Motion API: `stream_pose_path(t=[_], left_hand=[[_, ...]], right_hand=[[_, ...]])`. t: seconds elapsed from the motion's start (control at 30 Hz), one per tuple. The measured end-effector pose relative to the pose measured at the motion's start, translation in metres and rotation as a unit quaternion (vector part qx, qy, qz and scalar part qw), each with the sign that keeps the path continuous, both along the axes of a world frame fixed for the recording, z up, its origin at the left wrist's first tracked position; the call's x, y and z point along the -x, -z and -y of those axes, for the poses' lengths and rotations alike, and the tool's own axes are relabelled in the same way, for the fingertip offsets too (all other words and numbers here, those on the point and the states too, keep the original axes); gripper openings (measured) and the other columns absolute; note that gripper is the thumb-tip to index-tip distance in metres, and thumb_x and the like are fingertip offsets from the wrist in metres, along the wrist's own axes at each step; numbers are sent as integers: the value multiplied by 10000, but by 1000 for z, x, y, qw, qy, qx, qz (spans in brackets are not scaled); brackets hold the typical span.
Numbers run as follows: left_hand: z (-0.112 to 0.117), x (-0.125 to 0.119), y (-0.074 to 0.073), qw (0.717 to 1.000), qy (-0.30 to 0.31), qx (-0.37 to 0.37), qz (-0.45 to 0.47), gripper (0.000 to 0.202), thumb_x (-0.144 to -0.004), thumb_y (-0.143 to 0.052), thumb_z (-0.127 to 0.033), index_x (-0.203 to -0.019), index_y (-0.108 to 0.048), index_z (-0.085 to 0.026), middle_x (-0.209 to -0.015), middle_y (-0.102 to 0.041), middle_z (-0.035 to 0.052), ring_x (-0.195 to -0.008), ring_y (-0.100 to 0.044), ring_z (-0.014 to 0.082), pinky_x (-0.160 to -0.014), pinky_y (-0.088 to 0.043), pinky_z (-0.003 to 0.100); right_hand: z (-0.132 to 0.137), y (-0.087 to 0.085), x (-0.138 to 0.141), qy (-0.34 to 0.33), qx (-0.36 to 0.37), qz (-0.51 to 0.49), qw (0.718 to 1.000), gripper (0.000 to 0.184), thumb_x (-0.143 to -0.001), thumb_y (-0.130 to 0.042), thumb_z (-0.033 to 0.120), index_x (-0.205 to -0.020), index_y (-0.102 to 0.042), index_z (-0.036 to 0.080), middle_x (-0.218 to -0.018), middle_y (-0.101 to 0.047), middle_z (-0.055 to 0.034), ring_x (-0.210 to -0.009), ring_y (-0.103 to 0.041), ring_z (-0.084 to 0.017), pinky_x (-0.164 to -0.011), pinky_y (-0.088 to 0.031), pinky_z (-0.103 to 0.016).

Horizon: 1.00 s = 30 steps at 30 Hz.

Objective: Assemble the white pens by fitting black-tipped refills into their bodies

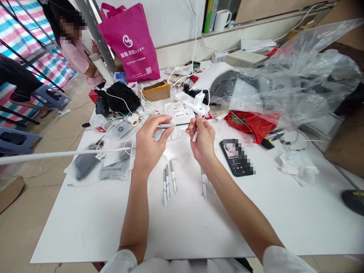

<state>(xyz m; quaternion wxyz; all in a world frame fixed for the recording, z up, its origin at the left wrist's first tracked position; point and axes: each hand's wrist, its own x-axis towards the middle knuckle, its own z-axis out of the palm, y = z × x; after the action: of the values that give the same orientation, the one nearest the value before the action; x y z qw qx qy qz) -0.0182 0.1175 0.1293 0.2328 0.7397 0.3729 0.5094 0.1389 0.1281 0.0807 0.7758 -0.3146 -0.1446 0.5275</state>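
My left hand [149, 142] pinches a grey pen barrel [166, 125] held level above the white table [113, 223]. A thin dark refill [182, 124] sticks out of the barrel toward my right hand [202, 140], whose fingertips pinch its far end. My right hand also holds a small white pen part [195, 136] that points down. Three grey-and-white pens [168, 182] lie side by side on the table below my hands. Another pen [204, 185] lies partly hidden under my right forearm.
A black phone [236, 159] lies right of my right hand. Packets [113, 167], cables, a power strip [193, 104], a cardboard box [156, 91], a pink bag [131, 41] and a clear plastic bag [298, 76] crowd the far side. A seated person [79, 49] is at far left.
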Motion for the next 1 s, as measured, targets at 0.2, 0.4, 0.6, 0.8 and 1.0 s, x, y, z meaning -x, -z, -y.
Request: stream_pose_path(t=[0.2,0.4,0.6,0.8,1.0], left_hand=[[-4,-4,3,992,3,46,119,285,-935,-833,-427,-1107,-732,-224,-1177,-772,82,-1076,-757,192,-992,-631,338],[0,-6,-3,990,9,73,125,271,-997,-754,-463,-1113,-704,-223,-1157,-787,81,-1080,-779,204,-951,-658,340],[1,-8,-1,984,17,92,152,325,-1012,-721,-514,-1169,-631,-245,-1136,-811,81,-1082,-803,228,-897,-687,365],[-1,-8,1,981,17,94,169,330,-1013,-717,-526,-1159,-597,-255,-1128,-813,69,-1113,-802,230,-908,-688,367],[0,-10,-1,980,7,98,172,374,-1003,-711,-575,-1150,-574,-259,-1111,-808,69,-1118,-798,237,-900,-684,373]], right_hand=[[6,3,16,-39,69,-105,991,255,-868,-889,269,-853,-644,199,-766,-663,72,-626,-610,-36,-621,-579,-128],[10,1,21,-53,95,-162,981,185,-913,-839,192,-843,-669,192,-776,-676,54,-643,-627,-38,-646,-604,-112],[9,-1,18,-45,85,-150,984,216,-882,-874,205,-847,-661,202,-782,-673,62,-646,-628,-42,-656,-606,-116],[9,0,18,-40,73,-159,984,185,-917,-837,203,-857,-663,197,-792,-675,59,-654,-635,-35,-666,-605,-113],[9,-1,16,-40,70,-139,987,215,-912,-850,233,-848,-646,205,-790,-661,65,-651,-626,-35,-664,-601,-107]])
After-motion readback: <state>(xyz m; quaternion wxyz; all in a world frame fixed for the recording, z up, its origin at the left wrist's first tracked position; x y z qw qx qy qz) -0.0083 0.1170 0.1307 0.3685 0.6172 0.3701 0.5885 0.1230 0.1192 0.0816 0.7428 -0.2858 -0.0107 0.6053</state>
